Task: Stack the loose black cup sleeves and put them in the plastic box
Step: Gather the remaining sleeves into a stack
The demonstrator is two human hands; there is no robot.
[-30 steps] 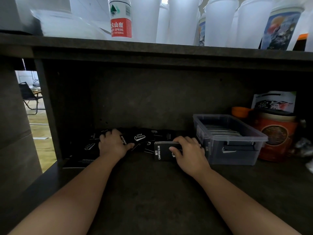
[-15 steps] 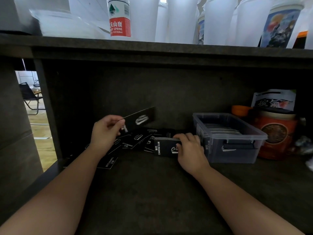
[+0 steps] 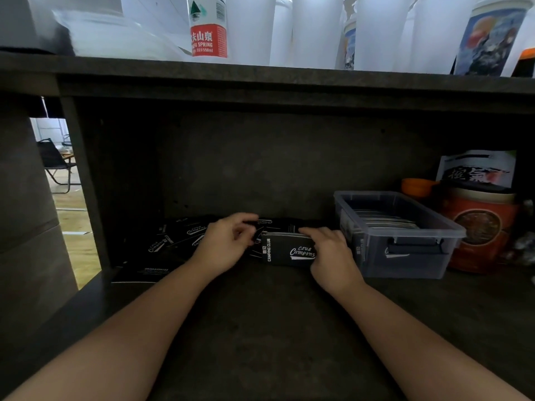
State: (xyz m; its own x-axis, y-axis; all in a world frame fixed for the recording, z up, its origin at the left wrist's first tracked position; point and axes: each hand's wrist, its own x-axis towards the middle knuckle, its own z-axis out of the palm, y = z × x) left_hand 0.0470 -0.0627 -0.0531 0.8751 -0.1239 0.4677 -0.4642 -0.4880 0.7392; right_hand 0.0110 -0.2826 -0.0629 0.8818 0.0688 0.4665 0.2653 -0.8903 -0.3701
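A stack of black cup sleeves with white "Camping Club" print stands on edge on the dark shelf. My right hand grips its right end, fingers curled over the top. My left hand is at the stack's left end and pinches a single black cup sleeve against the back of it. More loose black sleeves lie scattered at the back left. The clear plastic box stands just right of my right hand and holds a row of sleeves.
A red round tin, an orange lid and a printed pouch stand right of the box. A low shelf board overhead carries a water bottle and white cups. A flat black booklet lies at the left edge.
My left hand picked a sleeve from the loose pile, lifted it, then brought it right and down to the stack. My right hand stayed on the stack.
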